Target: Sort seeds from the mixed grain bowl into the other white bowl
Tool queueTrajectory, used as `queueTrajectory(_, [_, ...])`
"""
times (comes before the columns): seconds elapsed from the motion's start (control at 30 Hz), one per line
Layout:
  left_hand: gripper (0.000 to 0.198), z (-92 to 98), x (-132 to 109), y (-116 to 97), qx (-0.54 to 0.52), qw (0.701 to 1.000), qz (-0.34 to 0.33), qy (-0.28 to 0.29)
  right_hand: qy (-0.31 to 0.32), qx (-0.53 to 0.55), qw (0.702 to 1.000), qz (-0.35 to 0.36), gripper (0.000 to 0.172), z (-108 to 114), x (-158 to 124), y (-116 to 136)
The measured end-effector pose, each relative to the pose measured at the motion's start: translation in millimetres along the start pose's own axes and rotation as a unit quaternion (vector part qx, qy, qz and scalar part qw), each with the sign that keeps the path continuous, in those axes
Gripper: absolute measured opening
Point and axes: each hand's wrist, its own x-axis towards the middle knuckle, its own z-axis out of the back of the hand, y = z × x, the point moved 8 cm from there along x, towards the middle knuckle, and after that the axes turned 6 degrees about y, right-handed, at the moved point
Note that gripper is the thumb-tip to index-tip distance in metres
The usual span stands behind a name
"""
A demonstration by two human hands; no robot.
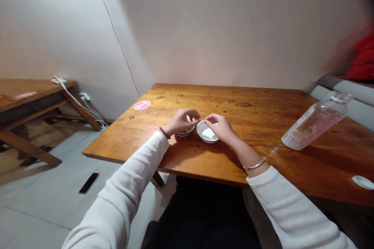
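Two small white bowls stand side by side near the table's front edge. My left hand (183, 121) is curled over the left bowl (184, 134), with thumb and fingertips drawn together at its right side. Small brown pieces lie in that bowl, largely hidden under the hand. Over the right bowl (208, 134) is my right hand (219, 126), thumb and forefinger pinched close to the far rim. Its white inside shows, with a small pale bit near the right wall. Whatever either pinch holds is too small to make out. The fingertips of both hands nearly meet between the bowls.
A clear plastic bottle (317, 122) leans to the right on the wooden table (233, 163). A white lid-like disc (363, 182) lies at the right edge. A phone (89, 183) is on the floor at left, near another table (37, 85) with white cables.
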Motion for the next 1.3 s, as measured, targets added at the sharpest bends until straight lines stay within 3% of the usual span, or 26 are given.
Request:
queueTrajectory(0.27, [0.026, -13.0, 0, 0, -0.011, 1.000, 0.001, 0.011, 0.014, 0.004, 1.000, 0.004, 0.016, -3, -2, 2])
queueTrajectory(0.5, [0.023, -11.9, 1, 2, -0.015, 1.000, -0.007, -0.011, 0.008, 0.027, 0.999, 0.022, 0.017, -2, -1, 2])
queueTrajectory(1.3, [0.016, -16.0, 5, 10, -0.027, 1.000, 0.001, 0.002, 0.007, -0.043, 0.999, 0.009, 0.014, 1, -2, 2])
